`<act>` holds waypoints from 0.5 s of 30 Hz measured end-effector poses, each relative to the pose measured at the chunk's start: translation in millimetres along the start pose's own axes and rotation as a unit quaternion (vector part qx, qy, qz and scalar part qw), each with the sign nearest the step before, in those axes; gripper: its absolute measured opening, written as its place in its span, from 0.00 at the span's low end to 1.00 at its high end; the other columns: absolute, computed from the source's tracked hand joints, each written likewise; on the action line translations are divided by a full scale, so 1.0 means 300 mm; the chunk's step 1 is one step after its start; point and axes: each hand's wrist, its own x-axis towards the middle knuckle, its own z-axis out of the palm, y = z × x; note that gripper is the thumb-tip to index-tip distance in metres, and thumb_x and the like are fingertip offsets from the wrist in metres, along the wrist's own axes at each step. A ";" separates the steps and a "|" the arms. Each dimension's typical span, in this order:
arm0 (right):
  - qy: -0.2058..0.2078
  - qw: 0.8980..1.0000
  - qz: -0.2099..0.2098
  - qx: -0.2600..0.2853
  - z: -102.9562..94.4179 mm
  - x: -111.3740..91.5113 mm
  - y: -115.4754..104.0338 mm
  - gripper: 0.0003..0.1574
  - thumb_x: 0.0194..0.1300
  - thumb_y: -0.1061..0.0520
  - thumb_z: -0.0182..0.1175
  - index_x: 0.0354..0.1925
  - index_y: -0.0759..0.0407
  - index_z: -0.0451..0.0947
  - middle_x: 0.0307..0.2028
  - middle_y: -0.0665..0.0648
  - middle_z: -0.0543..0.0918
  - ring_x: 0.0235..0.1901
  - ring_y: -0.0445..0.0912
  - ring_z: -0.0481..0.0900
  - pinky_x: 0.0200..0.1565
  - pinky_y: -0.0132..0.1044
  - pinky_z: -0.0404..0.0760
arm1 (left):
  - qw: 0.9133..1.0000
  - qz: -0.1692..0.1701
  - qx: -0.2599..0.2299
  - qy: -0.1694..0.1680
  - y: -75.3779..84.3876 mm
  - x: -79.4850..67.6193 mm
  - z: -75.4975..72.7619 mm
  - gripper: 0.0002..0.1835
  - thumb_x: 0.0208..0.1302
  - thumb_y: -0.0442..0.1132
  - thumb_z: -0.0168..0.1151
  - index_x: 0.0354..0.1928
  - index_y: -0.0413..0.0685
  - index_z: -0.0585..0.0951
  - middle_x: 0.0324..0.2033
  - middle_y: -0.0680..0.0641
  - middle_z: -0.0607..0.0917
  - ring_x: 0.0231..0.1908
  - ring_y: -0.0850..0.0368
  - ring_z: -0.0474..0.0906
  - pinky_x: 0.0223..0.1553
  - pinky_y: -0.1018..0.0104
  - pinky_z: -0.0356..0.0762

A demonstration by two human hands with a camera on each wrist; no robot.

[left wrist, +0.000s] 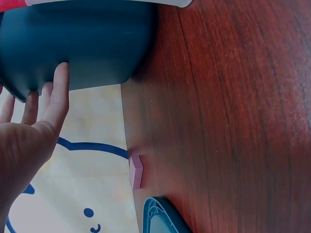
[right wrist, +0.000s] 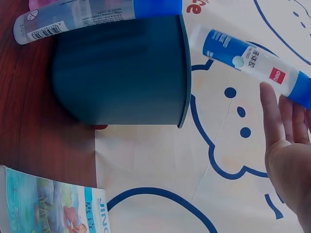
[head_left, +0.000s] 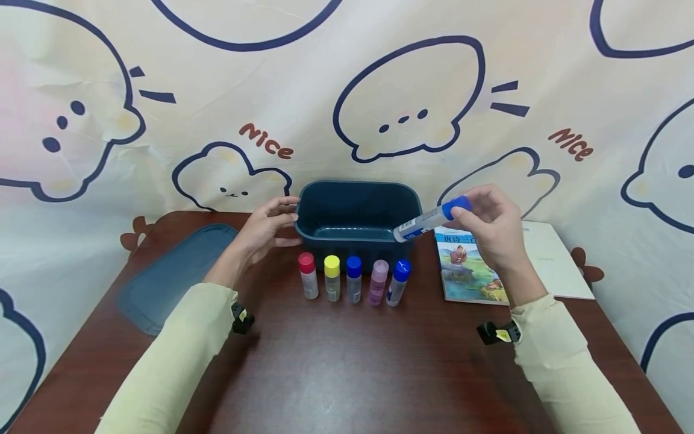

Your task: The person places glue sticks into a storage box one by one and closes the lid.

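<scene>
A dark teal plastic bin [head_left: 358,246] stands at the far side of the table. My left hand [head_left: 267,228] rests its extended fingers against the bin's left wall, also visible in the left wrist view. In my right hand [head_left: 496,226] is a clear glue stick [head_left: 428,222] with a blue cap, pinched at the cap. It slants, its lower end over the bin's right front rim. In the right wrist view its label shows a red patch. Before the bin stand several similar sticks in a row, including red-capped [head_left: 308,277], yellow-capped [head_left: 332,278] and purple-capped [head_left: 378,283] ones.
The teal lid [head_left: 176,274] lies flat on the table's left side. An illustrated book [head_left: 468,271] lies right of the bin, with a pale booklet [head_left: 558,259] beside it. A patterned curtain [head_left: 303,90] hangs behind the brown table [head_left: 347,374].
</scene>
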 end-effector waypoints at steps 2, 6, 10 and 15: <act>-0.004 1.000 0.000 0.000 0.006 0.002 0.002 0.11 0.65 0.74 0.60 0.46 0.67 0.77 0.39 0.59 0.83 0.37 0.48 0.82 0.41 0.39 0.87 | 1.000 -0.002 -0.001 0.002 -0.003 -0.001 -0.001 0.26 0.76 0.37 0.56 0.73 0.50 0.66 0.69 0.42 0.67 0.64 0.38 0.71 0.49 0.47 0.83; -0.007 1.000 0.001 -0.003 0.015 0.004 0.007 0.11 0.65 0.73 0.60 0.46 0.67 0.77 0.41 0.59 0.82 0.39 0.49 0.82 0.43 0.38 0.87 | 1.000 -0.002 0.001 0.003 -0.007 -0.002 -0.003 0.26 0.76 0.38 0.56 0.73 0.50 0.66 0.69 0.43 0.67 0.64 0.38 0.71 0.49 0.47 0.83; -0.006 1.000 -0.001 -0.005 0.020 0.009 0.012 0.12 0.66 0.73 0.60 0.47 0.66 0.77 0.43 0.59 0.82 0.41 0.49 0.82 0.45 0.37 0.86 | 1.000 0.000 0.002 0.000 -0.006 -0.001 -0.002 0.26 0.76 0.39 0.57 0.73 0.50 0.66 0.69 0.43 0.67 0.64 0.38 0.71 0.50 0.47 0.83; -0.014 1.000 0.000 -0.010 0.026 0.018 0.020 0.12 0.67 0.70 0.61 0.48 0.63 0.79 0.44 0.58 0.82 0.44 0.49 0.82 0.46 0.36 0.86 | 1.000 0.000 0.001 -0.002 -0.003 0.002 0.000 0.26 0.76 0.38 0.56 0.73 0.50 0.66 0.69 0.43 0.67 0.64 0.38 0.71 0.50 0.47 0.83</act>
